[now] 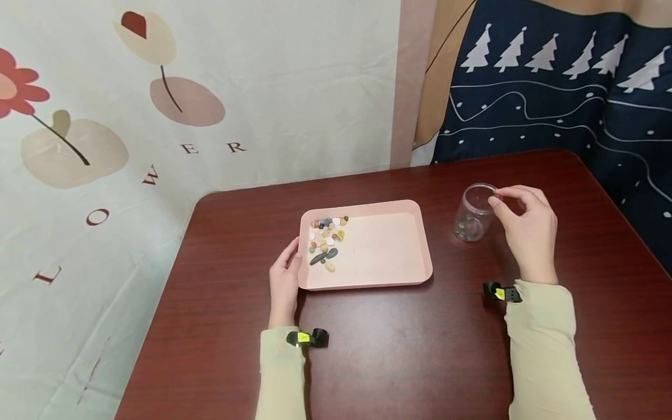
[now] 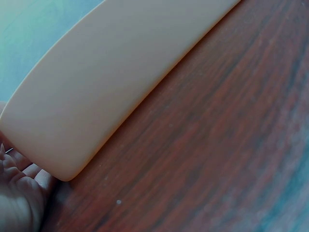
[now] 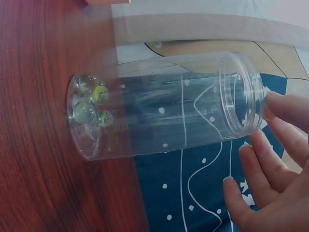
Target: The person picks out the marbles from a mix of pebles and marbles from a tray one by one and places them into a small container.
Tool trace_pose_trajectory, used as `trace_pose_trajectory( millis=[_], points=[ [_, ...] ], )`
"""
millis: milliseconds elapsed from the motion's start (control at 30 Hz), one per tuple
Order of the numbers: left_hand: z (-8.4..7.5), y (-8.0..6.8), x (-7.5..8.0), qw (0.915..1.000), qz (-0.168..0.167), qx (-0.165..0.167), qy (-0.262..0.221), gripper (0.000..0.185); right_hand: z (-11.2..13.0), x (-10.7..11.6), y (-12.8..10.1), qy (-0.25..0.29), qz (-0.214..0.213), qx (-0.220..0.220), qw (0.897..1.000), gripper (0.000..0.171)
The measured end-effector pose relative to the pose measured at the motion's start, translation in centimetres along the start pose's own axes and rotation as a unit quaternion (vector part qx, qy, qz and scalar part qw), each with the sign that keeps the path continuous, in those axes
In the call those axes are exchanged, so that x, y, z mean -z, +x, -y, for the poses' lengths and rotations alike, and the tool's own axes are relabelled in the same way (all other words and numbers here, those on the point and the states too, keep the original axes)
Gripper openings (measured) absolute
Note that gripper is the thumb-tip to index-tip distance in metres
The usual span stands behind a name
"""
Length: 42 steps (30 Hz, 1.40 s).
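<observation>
Jar (image 1: pixel 474 214) upright, my right grip (image 1: pixel 530 227) pinches what seems an orange bead (image 3: pixel 269 115) at its rim, best released gently, left grip (image 1: pixel 284 280) loose against the tray (image 1: pixel 383 248)!

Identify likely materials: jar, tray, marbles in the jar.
Jar: clear and glossy, plastic or glass, can't tell which; the patterned backdrop shows through it.
Tray: probably moulded plastic, smooth matte pink; evenly coloured with rounded corners.
Marbles: likely glass, glossy; translucent, with yellow-green colouring inside.

Homelike corner with printed hangings (image 1: pixel 294 93)
</observation>
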<state>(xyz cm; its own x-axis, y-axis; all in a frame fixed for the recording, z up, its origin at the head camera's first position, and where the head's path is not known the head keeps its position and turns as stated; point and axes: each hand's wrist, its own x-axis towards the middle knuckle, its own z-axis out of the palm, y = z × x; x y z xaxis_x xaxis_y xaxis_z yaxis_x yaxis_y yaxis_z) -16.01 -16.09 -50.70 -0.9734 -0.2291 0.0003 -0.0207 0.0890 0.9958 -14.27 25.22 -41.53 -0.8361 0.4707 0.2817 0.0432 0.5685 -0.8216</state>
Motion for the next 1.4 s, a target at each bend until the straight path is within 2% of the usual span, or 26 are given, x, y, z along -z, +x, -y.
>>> trace_pose_trajectory(
  millis=[200,433,867,1400],
  points=[
    [0.14,0.03,-0.07,1.0000,-0.003,-0.002,0.006,0.033,-0.29,-0.14,0.10,0.020,0.010,0.002,1.000,0.036],
    [0.23,0.08,-0.02,0.9998,-0.008,-0.002,0.016,0.032,-0.46,-0.32,0.13,0.028,0.033,-0.018,0.999,0.036],
    [0.12,0.03,0.06,0.9999,0.000,0.002,-0.016,0.032,-0.36,-0.51,0.16,0.035,0.042,-0.040,0.998,0.035],
    [0.33,0.14,0.05,1.0000,-0.004,0.003,-0.002,0.032,-0.42,-0.41,0.10,0.038,0.058,-0.053,0.996,0.037]
  ],
)
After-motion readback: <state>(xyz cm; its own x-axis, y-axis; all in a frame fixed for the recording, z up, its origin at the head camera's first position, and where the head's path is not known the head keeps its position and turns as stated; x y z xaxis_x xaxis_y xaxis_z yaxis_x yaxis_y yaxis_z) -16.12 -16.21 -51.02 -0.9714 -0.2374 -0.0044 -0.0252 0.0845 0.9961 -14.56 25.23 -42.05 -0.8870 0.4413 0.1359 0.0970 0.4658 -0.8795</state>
